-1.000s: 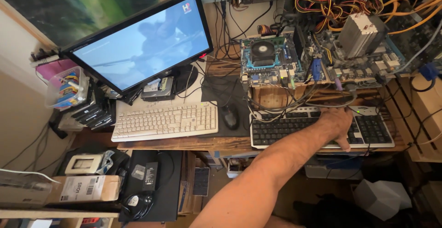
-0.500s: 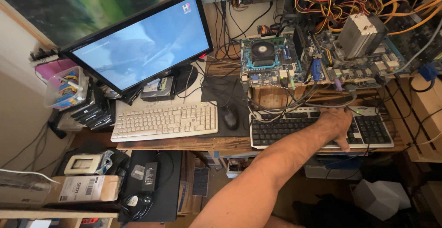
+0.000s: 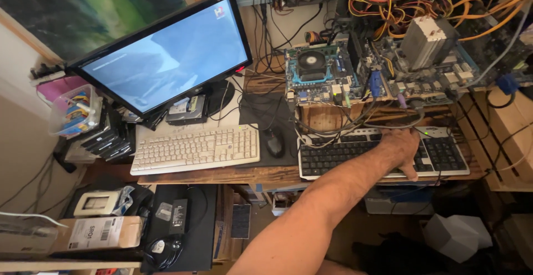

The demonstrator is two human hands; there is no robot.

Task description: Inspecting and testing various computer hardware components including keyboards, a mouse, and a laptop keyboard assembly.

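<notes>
The person's right hand (image 3: 401,148) reaches forward and lies palm down on the black and silver keyboard (image 3: 383,153), the fingers loosely spread over the keys and the thumb pointing down at the near edge; it grips nothing. That keyboard sits at the right end of the wooden surface (image 3: 222,176), with cables trailing across its far edge. Just behind it, two bare motherboards stand on a raised wooden crate: one with a round black fan (image 3: 312,63), and to its right one with a tall silver heatsink (image 3: 425,42) under a tangle of orange and yellow wires. Left of the hand, a black mouse (image 3: 274,142) rests on a dark pad, beside a white keyboard (image 3: 195,149). A tilted monitor (image 3: 166,56) showing a pale blue screen stands behind the white keyboard. The left hand is out of view.
</notes>
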